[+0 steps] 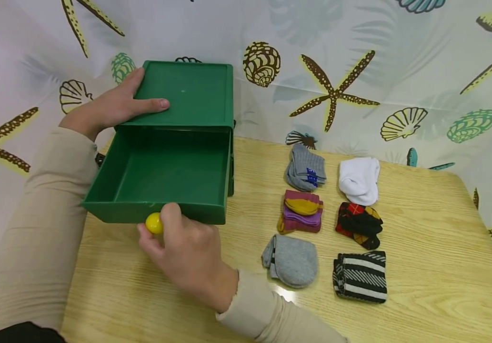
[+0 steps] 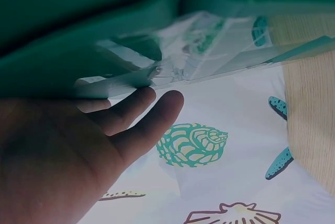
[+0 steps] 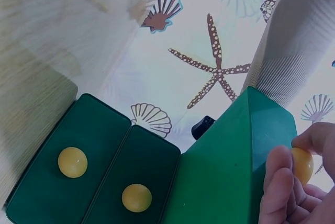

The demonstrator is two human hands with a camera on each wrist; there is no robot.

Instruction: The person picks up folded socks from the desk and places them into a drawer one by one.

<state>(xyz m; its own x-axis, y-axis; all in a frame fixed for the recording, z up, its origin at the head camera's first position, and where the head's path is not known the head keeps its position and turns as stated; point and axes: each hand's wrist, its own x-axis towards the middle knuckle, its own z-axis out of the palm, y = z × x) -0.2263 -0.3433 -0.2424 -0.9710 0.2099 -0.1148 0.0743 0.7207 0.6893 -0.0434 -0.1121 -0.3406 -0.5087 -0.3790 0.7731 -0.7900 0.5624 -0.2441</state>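
A green drawer cabinet (image 1: 185, 90) stands at the table's back left, its top drawer (image 1: 168, 166) pulled far out with a bare inside. My right hand (image 1: 194, 252) pinches the round yellow knob (image 1: 154, 223) on that drawer's front between thumb and fingers. My left hand (image 1: 113, 105) rests on the cabinet's left top edge, thumb lying on the top and fingers down the side. In the right wrist view, two lower drawers sit closed, each with a yellow knob (image 3: 73, 162).
Folded socks lie in two columns right of the cabinet: grey ribbed (image 1: 306, 169), white (image 1: 359, 181), maroon and mustard (image 1: 301, 212), plaid (image 1: 359, 225), plain grey (image 1: 292, 261) and black-and-white striped (image 1: 360, 276). A patterned curtain (image 1: 336, 57) hangs behind the wooden table (image 1: 434, 247).
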